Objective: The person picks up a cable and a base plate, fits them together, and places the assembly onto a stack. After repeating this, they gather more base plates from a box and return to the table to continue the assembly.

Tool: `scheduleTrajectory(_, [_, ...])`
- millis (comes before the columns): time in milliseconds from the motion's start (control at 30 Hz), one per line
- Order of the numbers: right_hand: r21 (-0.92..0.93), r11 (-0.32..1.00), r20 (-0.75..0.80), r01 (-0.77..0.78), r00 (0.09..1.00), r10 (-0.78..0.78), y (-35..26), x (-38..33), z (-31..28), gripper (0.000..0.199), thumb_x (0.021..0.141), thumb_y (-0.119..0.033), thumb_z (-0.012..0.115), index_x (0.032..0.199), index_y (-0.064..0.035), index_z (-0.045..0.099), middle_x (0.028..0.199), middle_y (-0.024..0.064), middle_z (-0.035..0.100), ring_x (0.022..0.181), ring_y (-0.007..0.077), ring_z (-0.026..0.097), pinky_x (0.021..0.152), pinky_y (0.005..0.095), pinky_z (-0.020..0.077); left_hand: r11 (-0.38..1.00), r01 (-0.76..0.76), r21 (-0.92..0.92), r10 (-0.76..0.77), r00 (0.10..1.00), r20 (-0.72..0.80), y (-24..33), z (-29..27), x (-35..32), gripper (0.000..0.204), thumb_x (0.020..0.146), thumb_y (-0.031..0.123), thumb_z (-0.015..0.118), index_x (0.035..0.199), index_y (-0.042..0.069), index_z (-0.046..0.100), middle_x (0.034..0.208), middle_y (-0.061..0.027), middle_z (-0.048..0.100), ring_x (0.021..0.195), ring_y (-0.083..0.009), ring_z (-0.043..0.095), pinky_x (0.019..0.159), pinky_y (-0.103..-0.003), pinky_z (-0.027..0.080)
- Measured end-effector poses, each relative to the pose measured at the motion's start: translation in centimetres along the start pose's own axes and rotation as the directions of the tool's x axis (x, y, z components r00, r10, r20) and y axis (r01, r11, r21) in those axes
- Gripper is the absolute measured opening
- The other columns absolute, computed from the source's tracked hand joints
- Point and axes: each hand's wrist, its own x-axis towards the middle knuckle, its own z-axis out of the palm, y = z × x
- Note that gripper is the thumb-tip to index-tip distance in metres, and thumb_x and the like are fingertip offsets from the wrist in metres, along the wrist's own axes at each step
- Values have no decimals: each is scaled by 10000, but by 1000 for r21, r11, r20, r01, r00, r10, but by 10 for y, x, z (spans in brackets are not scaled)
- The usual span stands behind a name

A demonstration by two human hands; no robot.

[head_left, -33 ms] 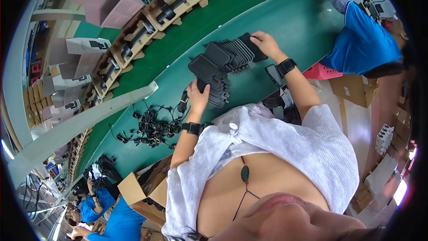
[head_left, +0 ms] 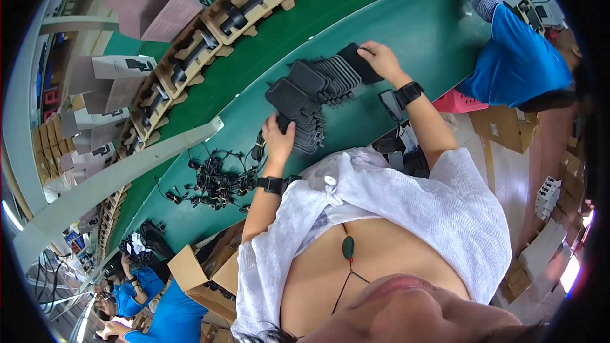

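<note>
Head view looks down on a smooth green worktop, and spread across it is a fanned row of flat black rectangular pads with rounded corners, matte, overlapping like roof tiles. The row bends: one arm of it runs up toward the right hand, the other drops toward the left hand.

The left hand lies open, fingers together and stretched, palm pressed on the near end of the row, touching the lowest pads. The right hand is loosely open too, fingers curved down onto the far end of the row, resting on the last black pad there; it grips nothing that I can make out. Both wrists carry dark bands.

Just left of the left forearm sits a tangled heap of thin black cables, glossy and knotted, on the green surface. Beyond the worktop's far edge runs a line of brown moulded pulp trays holding black parts. A person in a blue shirt works at the upper right, well apart from the pads.
</note>
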Motion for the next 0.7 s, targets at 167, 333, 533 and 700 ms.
scheduleTrajectory(167, [-10,1000,-203,-15,979,13,10,25,-42,273,870,-362,551,958,-121,644,879,140,652,852,333,606,713,401,483,984,-161,78,175,958,-227,35,-24,-3,563,792,143,647,1273,-4,395,1269,-245,398,1188,-403,387,998,-433,333])
scheduleTrajectory(333, [-9,1000,-192,-5,981,4,-6,35,-71,253,883,-326,552,952,-100,643,819,120,647,757,268,611,671,344,478,929,-360,-88,343,926,-158,109,-14,22,506,831,111,629,1269,-1,402,1296,-187,412,1186,-296,437,943,-393,403])
scheduleTrajectory(533, [712,696,21,93,988,-154,-53,16,-67,201,914,-194,555,981,-13,613,813,-23,599,741,50,520,657,205,436,672,272,-689,136,869,475,203,19,62,403,925,201,531,1235,-27,409,1097,-155,572,769,-204,652,633,-254,527])
scheduleTrajectory(700, [517,837,-36,180,981,-189,-67,11,-84,265,939,-189,498,1141,-31,567,925,16,601,779,70,534,653,204,444,601,184,-777,270,869,415,214,17,95,262,948,156,467,1153,-7,467,924,-96,622,587,-148,628,470,-202,467])
